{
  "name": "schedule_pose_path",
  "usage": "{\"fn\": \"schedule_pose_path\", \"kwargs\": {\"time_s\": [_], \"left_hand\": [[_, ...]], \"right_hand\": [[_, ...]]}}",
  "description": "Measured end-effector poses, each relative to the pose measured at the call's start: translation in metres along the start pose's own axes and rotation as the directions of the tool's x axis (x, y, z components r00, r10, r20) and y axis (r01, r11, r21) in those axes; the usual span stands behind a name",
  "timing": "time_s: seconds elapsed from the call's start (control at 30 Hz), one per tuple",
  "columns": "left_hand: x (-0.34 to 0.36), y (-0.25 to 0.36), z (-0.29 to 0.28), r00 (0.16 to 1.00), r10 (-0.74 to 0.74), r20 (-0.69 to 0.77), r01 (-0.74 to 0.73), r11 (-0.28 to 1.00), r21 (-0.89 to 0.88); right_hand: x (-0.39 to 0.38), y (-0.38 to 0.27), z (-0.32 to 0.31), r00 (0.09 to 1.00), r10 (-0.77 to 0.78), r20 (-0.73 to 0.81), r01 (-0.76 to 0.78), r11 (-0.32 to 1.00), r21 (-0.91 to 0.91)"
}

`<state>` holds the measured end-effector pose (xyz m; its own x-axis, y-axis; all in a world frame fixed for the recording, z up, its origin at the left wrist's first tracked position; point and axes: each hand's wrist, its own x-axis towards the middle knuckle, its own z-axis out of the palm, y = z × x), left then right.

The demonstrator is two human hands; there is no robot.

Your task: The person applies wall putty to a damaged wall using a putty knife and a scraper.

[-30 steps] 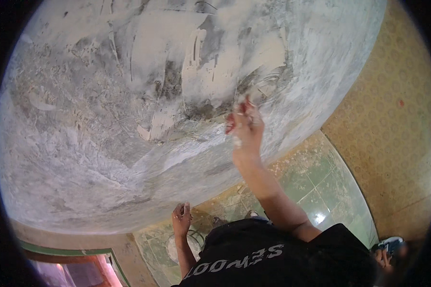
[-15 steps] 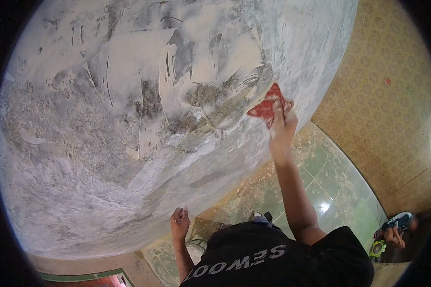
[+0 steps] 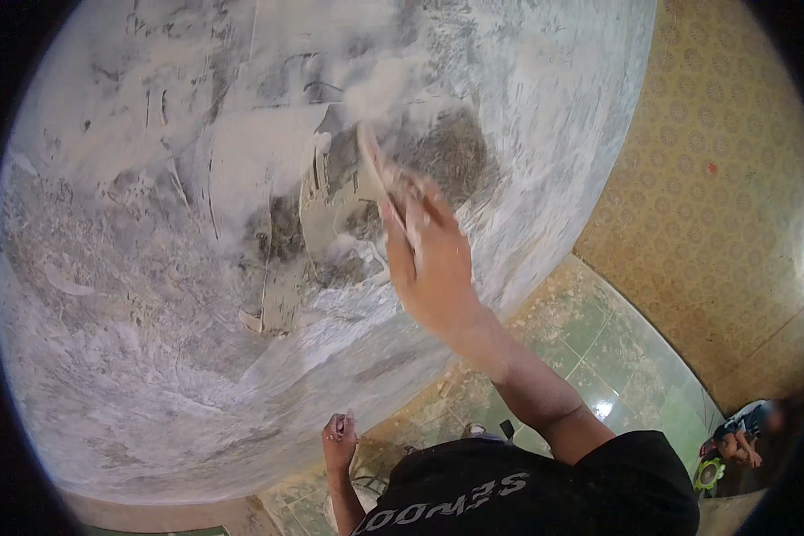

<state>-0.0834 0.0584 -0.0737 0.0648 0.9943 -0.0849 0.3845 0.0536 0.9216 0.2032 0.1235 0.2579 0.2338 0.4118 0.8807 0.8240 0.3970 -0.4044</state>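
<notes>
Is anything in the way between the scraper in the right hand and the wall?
Nothing that I can see. The right hand holds the scraper right up by the wall. The left hand is lower down, off to the side. The scraper is blurred, so I can't tell if it touches.

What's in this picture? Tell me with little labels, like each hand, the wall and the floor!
Wall: patchy white and grey, with dark areas
Right hand: holding a thin flat tool, blurry, up at the wall
Left hand: lower down, fingers curled; can't tell if it holds anything
Floor: green tiles, pale splotches
Shirt: black
</notes>
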Motion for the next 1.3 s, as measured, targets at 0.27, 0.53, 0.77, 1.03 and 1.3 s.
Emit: {"fn": "schedule_pose_path", "kwargs": {"time_s": [0.27,0.53,0.77,1.03,1.3], "left_hand": [[0.01,0.002,0.006,0.997,0.076,-0.014,-0.076,0.997,0.028],[0.005,0.012,0.012,0.998,0.056,-0.013,-0.055,0.998,0.021],[0.013,0.041,0.018,0.996,0.083,-0.038,-0.086,0.993,-0.082],[0.002,0.031,0.0,0.993,0.034,-0.117,-0.043,0.996,-0.077],[-0.009,0.015,-0.014,0.98,0.014,-0.201,-0.026,0.998,-0.056]], "right_hand": [[0.056,0.069,-0.04,0.914,0.377,-0.147,-0.347,0.918,0.193],[0.053,-0.012,0.001,0.992,-0.126,0.014,0.126,0.992,0.02],[0.05,-0.027,-0.021,0.962,-0.239,0.132,0.224,0.968,0.116],[0.053,-0.06,0.02,0.797,-0.594,0.11,0.604,0.785,-0.137],[0.029,-0.058,0.014,0.669,-0.673,0.316,0.676,0.728,0.118]]}}
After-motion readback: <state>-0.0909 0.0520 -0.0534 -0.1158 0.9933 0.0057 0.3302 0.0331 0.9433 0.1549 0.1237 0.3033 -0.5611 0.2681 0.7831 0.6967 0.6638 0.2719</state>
